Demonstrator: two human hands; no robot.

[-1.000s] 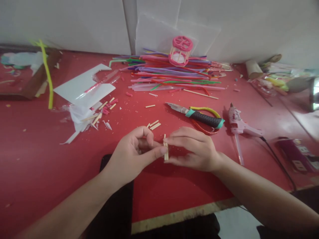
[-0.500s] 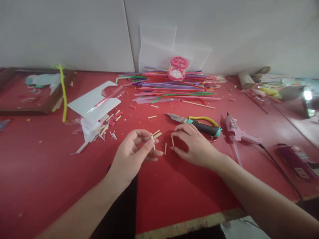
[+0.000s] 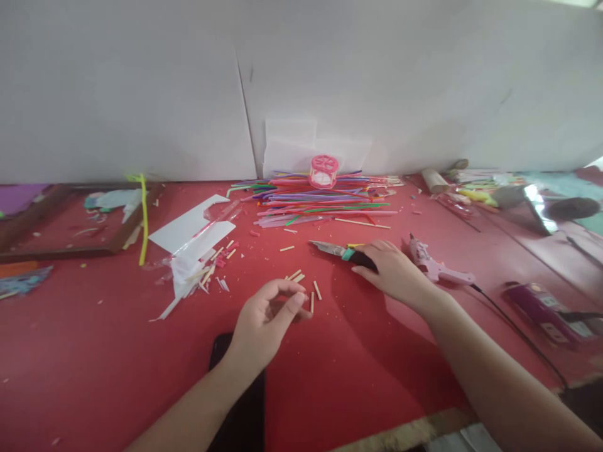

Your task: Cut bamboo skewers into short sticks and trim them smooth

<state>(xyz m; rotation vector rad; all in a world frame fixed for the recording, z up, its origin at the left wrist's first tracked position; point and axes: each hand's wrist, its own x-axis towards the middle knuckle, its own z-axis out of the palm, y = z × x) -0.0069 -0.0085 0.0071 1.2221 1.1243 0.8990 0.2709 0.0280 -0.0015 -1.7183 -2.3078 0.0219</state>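
Observation:
My right hand lies over the handles of the pliers, its fingers closed around them. The pointed metal jaws face left, and the palm hides most of the black and yellow grips. My left hand is curled above the table, thumb against the fingers; whatever it pinches is hidden. Beside its fingertips, two short wooden sticks lie on the red table. More cut sticks lie just behind that hand.
A pink glue gun with a cord lies at right, near a purple power strip. Pipe cleaners bear a small pink cage-like piece at the back. Left are white card and scraps; a black phone lies under my left forearm.
My right hand has let go of a short stick, leaving it on the table, and moved right onto the pliers. The stick in my left fingers no longer shows. The view has tilted up.

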